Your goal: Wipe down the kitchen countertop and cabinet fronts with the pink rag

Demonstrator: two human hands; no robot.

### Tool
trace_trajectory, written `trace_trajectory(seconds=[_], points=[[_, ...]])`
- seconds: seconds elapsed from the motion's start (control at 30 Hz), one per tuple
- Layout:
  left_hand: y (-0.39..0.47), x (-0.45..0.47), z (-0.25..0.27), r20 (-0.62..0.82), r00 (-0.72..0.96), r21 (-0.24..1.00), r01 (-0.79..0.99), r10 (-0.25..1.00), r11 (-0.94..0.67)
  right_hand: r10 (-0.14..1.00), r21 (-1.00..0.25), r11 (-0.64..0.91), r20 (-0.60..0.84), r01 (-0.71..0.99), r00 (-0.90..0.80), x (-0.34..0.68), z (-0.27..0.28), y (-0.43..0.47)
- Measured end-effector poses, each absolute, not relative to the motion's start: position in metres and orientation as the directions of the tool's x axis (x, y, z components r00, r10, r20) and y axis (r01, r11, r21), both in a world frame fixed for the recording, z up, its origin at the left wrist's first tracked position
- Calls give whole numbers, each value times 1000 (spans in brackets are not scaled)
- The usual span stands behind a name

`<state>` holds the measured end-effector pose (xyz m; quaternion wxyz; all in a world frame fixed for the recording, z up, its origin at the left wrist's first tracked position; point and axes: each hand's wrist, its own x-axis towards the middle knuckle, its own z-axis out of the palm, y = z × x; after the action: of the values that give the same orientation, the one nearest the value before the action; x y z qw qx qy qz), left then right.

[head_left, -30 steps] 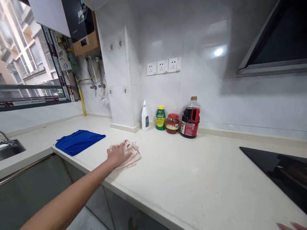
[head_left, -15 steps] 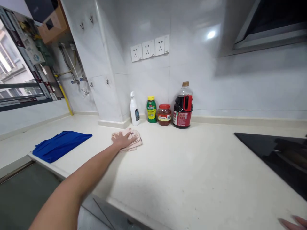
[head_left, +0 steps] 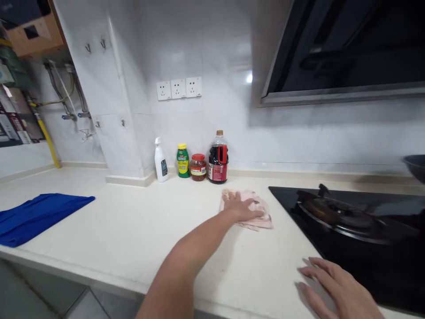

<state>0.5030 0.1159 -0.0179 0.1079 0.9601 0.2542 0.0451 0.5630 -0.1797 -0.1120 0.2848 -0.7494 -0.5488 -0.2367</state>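
My left hand [head_left: 238,208] lies flat with spread fingers on a pale pink cloth [head_left: 262,217], pressing it against the white countertop [head_left: 133,235]. The cloth has darker marks and spreads out past the fingers, just left of the black gas stove [head_left: 372,261]. At the lower right, my right hand [head_left: 341,288] is open, fingers apart, near the stove's front left edge. It holds nothing; whether its fingertips touch the countertop I cannot tell.
Along the back wall stand a white spray bottle [head_left: 161,166], a green bottle with a yellow cap [head_left: 183,163], a red-lidded jar [head_left: 198,168] and a large bottle of dark liquid [head_left: 218,161]. A blue cloth [head_left: 43,215] lies left. A range hood [head_left: 345,53] hangs above the stove.
My left hand has slid the pink cloth rightward along the countertop, from near the spray bottle to beside the stove. The view has turned right, and more of my right hand shows.
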Motion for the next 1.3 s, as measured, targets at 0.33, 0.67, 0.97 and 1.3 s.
trace_trajectory(seconds=[0.33, 0.67, 0.97, 1.3], points=[[5, 445, -24, -18, 994, 300, 112, 112, -947, 477, -233, -370, 783, 899, 399, 556, -96, -182], [121, 264, -2, 60, 775, 89, 624, 630, -776, 529, -203, -294, 779, 934, 336, 548, -95, -186], [225, 158, -4, 133, 329, 3, 943, 935, -332, 582, -221, -182, 761, 958, 286, 536, -90, -189], [162, 388, -8, 39, 619, 86, 780, 784, -620, 528, -276, -289, 753, 917, 393, 528, -82, -190]])
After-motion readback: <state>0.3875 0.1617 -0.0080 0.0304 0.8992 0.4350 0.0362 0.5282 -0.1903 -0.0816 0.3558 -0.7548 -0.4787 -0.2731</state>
